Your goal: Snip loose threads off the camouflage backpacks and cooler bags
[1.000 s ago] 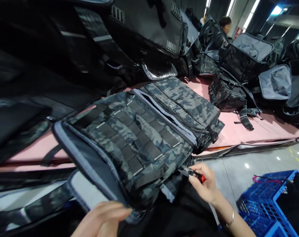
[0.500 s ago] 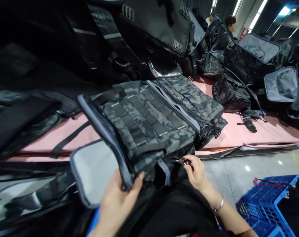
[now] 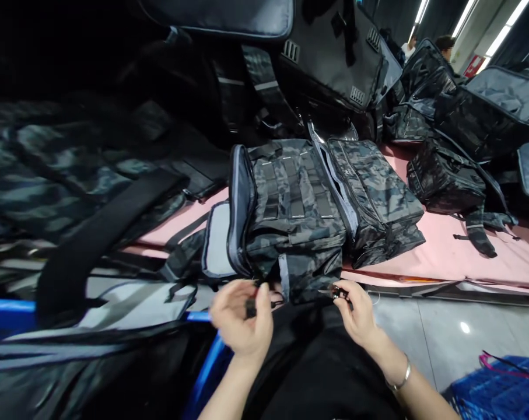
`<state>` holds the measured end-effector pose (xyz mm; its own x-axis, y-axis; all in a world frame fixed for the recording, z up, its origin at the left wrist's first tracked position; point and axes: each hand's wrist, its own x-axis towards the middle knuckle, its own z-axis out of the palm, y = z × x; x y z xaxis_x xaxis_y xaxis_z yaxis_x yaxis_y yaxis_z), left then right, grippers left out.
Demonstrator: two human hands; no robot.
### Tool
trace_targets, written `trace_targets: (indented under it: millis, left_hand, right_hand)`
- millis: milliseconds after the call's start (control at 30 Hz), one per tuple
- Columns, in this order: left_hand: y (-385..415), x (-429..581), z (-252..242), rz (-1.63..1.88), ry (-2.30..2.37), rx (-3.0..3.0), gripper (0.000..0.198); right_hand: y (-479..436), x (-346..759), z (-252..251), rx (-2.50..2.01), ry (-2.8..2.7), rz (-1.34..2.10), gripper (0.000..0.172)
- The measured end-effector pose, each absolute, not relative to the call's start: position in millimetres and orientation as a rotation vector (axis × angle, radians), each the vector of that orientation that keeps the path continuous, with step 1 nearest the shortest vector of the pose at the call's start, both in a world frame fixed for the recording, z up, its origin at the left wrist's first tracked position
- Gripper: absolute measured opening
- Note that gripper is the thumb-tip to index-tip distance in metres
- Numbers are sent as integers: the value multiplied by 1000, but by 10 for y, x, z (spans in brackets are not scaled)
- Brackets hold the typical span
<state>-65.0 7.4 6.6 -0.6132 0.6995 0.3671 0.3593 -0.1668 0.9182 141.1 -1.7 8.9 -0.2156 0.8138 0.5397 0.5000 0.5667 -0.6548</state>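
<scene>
A dark camouflage backpack [image 3: 303,210] lies on the pink table [image 3: 443,256] in front of me, its grey-lined flap standing open at the left. My left hand [image 3: 242,318] is closed in a pinch on a small black strap end or buckle [image 3: 250,308] hanging from the bag's lower edge. My right hand [image 3: 356,312] is closed on a small pair of snips [image 3: 334,291], whose tip points left toward the bag's bottom corner. A bracelet sits on my right wrist.
Many more black and camouflage bags [image 3: 448,175] are piled along the table and at the left. A blue plastic crate [image 3: 496,391] stands on the shiny floor at the lower right. Another person [image 3: 445,46] is far back at the upper right.
The bag has swung round and its flap now stands more upright. My left hand let go of the flap edge and pinched a small strap piece. My view shifted left.
</scene>
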Motion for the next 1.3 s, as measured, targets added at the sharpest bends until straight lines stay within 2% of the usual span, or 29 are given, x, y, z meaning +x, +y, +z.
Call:
trace_targets:
  millis: [100, 367, 433, 567, 700, 833, 967, 1100, 1200, 1267, 1300]
  left_hand:
    - [135, -513, 104, 1700, 1642, 985, 35]
    - [214, -461, 54, 1535, 1387, 686, 40]
    - [133, -450, 16, 1497, 1345, 657, 40]
    - [80, -462, -39, 1479, 1297, 628, 40]
    - [96, -476, -61, 1489, 1306, 635, 30]
    - [70, -459, -17, 1461, 1315, 646, 35]
    - [46, -436, 33, 1436, 1316, 600, 42]
    - [55, -415, 53, 1433, 1285, 542, 44]
    - [58, -407, 78, 1432, 1257, 518, 43]
    - [50, -405, 100, 1431, 1251, 511, 43]
    - [45, -405, 112, 1430, 1252, 511, 43]
  right_hand:
    - [25, 1354, 169, -1035, -1889, 421, 20]
    - [145, 1189, 332, -1029, -1816, 486, 23]
    - [208, 1113, 351, -985, -1833, 432, 18]
    - [360, 879, 348, -940, -1949, 290, 27]
    - [482, 653, 328, -914, -1986, 189, 24]
    - [535, 595, 347, -1010, -1978, 128, 21]
    - [543, 789, 427, -1074, -1719, 248, 17]
    - [473, 1062, 479, -1131, -1677, 407, 23]
    - [354, 1149, 445, -1197, -1794, 421, 11]
    - [276, 1152, 405, -1210, -1848, 390, 26]
    - [246, 1145, 386, -1196, -1871, 372, 27]
